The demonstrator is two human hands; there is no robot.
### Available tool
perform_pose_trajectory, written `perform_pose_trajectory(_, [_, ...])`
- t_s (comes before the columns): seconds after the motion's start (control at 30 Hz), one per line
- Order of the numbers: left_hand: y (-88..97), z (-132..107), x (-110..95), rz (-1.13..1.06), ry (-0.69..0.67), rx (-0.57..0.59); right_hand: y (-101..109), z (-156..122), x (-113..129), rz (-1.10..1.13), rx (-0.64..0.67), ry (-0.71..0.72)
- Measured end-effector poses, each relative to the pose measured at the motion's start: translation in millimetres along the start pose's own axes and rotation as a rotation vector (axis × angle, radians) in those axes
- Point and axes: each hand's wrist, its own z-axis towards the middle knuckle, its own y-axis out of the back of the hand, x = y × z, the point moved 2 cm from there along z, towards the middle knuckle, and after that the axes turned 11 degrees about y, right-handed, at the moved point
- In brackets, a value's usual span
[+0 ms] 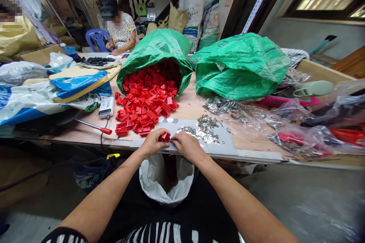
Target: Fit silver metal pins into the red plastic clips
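Observation:
My left hand (pixel 152 142) is closed around a small red plastic part (pixel 164 136) at the table's near edge. My right hand (pixel 186 146) is pinched against the same part from the right; whatever small thing its fingertips hold is too small to make out. Just beyond the hands lies a heap of small silver metal pieces (pixel 203 129) on a grey sheet (pixel 225 140). A pile of red plastic parts (pixel 145 108) spills out of an open green sack (pixel 156 51) further back. Below the hands, a white bag (pixel 167 182) hangs open in my lap.
A second green sack (pixel 242 64) lies at the right. Clear plastic bags (pixel 308 133) with red items cover the right side. A white power bank (pixel 106 107) and a red-handled tool (pixel 94 126) lie at left, beside blue-white bags (pixel 42 95). Another person (pixel 121 30) sits at the far end.

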Motion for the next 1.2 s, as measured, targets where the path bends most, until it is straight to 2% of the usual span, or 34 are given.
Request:
perform_pose_trajectory(0.23, [-2.8,-3,-2,0.038,-0.011,-0.039,24,18,10,-0.185,0.200,0.129])
perform_pose_trajectory(0.43, [-3.3,-4,-4,0.043,-0.035,-0.044,37,26,15,-0.266,0.326,0.133])
perform_pose_trajectory(0.6, [-3.4,-5,-4,0.042,-0.050,-0.060,32,18,12,-0.221,0.292,0.103])
perform_pose_trajectory(0.73, [-4.2,-4,-2,0.038,-0.054,-0.064,23,6,8,-0.153,0.207,0.055])
perform_pose_trajectory(0.87, [-5.0,-4,-1,0.040,-0.052,-0.073,16,1,6,-0.119,0.122,0.066])
perform_pose_trajectory(1.2, [-5.7,-4,2,0.041,-0.060,-0.074,7,3,4,-0.144,0.118,0.081])
